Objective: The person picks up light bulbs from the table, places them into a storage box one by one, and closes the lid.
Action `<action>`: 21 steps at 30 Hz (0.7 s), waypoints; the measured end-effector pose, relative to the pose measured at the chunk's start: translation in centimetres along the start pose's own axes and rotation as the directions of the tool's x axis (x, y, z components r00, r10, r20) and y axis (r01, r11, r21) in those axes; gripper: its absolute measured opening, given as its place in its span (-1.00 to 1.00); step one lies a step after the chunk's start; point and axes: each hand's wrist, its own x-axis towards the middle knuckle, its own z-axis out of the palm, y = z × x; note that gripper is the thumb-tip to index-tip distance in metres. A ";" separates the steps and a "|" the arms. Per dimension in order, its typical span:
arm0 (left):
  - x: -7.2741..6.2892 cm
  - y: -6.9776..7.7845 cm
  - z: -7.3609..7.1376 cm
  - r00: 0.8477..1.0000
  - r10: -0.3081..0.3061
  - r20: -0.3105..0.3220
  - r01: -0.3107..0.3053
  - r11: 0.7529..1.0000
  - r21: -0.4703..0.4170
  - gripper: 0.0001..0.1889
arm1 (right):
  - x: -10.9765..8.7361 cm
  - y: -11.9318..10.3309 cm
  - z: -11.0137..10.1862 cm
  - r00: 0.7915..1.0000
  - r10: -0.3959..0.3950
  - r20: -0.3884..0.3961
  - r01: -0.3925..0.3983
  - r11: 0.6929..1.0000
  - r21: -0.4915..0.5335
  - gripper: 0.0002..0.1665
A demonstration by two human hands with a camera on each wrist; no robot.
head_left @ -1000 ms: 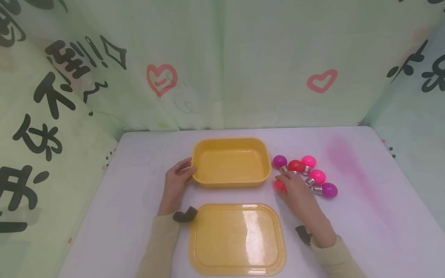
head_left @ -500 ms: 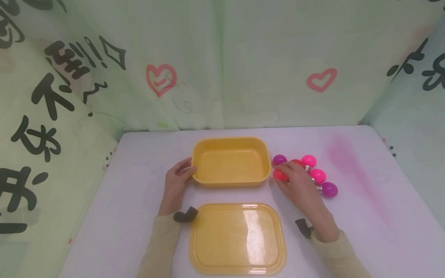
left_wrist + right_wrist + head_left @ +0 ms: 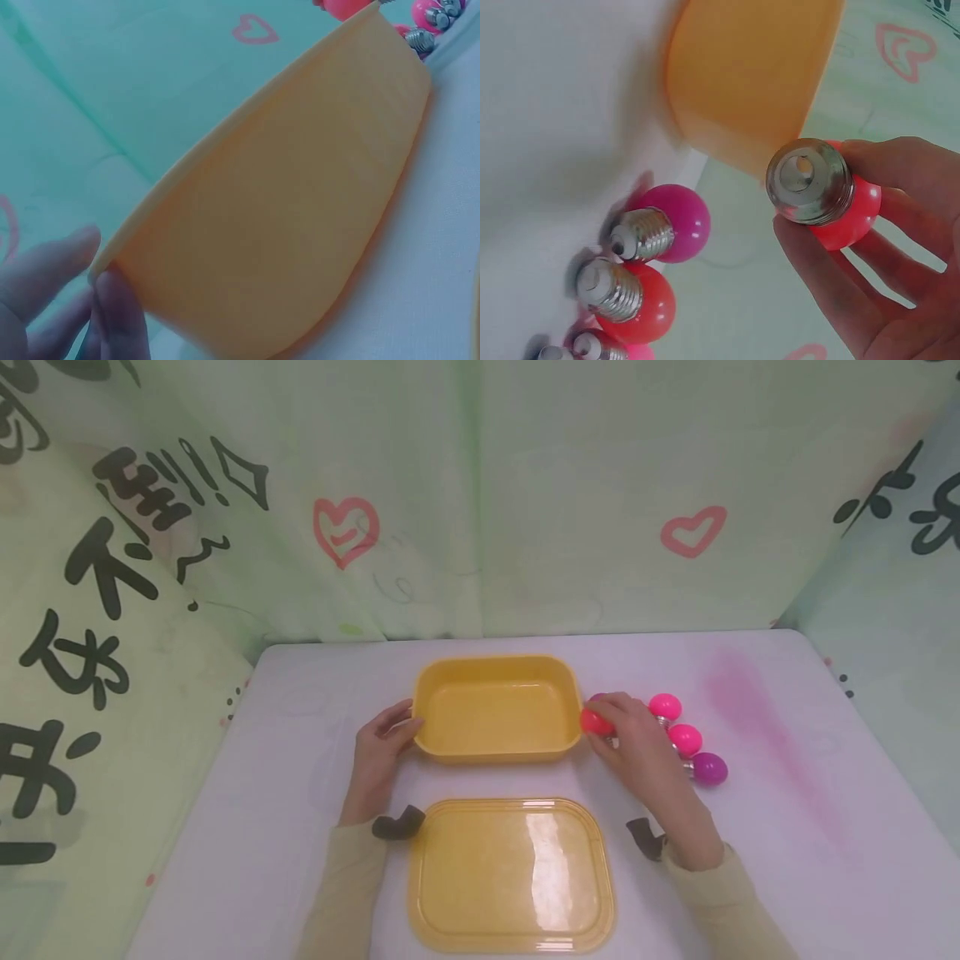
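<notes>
My right hand (image 3: 647,760) pinches a red light bulb (image 3: 596,722) at the right end of a yellow plastic box (image 3: 495,757). In the right wrist view, the held bulb's metal screw base (image 3: 810,184) faces the camera, between thumb and fingers, overlapping the box's corner. On the box's left side, my left hand (image 3: 381,756) holds the rim; the left wrist view shows its fingertips (image 3: 124,315) on both sides of the edge. The box sits upright, and its inside shows no bulb.
Several bulbs lie on the white table right of the box, among them a pink bulb (image 3: 665,706) and a purple bulb (image 3: 709,769); my right hand partly hides others. A yellow lid (image 3: 480,877) lies flat in front of the box. A green printed cloth (image 3: 540,527) hangs behind.
My right hand has lifted the red bulb from the pile and carried it up and left to the box's right rim. The left hand and box stay in place.
</notes>
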 end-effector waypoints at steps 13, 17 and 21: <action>0.0 -0.1 0.3 0.999 -0.012 0.033 0.011 0.999 0.053 -0.55 | 1.5 -1.3 0.5 0.996 -0.089 -0.027 0.091 0.993 0.077 -0.48; -0.1 0.0 0.3 0.999 -0.023 0.023 0.021 0.998 0.065 -0.57 | 2.0 -1.8 0.9 0.994 -0.104 -0.034 0.107 0.990 0.095 -0.48; -0.1 0.0 0.2 0.999 -0.009 0.031 0.008 0.999 0.053 -0.56 | 2.5 -2.2 1.3 0.995 -0.092 -0.031 0.095 0.989 0.117 -0.48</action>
